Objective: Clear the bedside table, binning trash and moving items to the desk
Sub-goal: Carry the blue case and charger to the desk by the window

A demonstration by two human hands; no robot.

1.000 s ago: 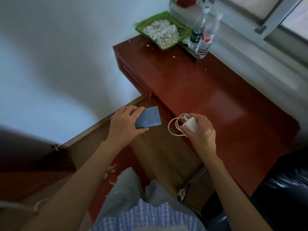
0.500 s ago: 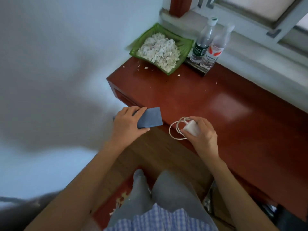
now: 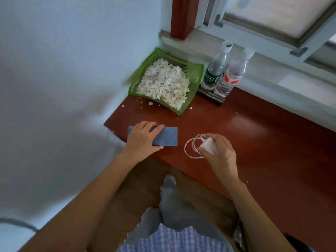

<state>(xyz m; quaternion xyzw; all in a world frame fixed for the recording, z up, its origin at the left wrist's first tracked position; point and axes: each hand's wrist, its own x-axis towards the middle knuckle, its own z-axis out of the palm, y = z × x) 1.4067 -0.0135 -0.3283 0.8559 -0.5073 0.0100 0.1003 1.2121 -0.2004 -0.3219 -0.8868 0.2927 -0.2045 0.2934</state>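
Two bottles (image 3: 216, 70) stood side by side at the back of the red tabletop (image 3: 254, 139), next to one green tray (image 3: 192, 70) heaped with white scraps (image 3: 163, 82). One flat blue case (image 3: 168, 136) lay at the tabletop's near left edge, gripped by the left hand (image 3: 143, 139). The right hand (image 3: 218, 153) was curled round one white charger (image 3: 208, 147), its coiled cable (image 3: 190, 147) hanging just above the tabletop.
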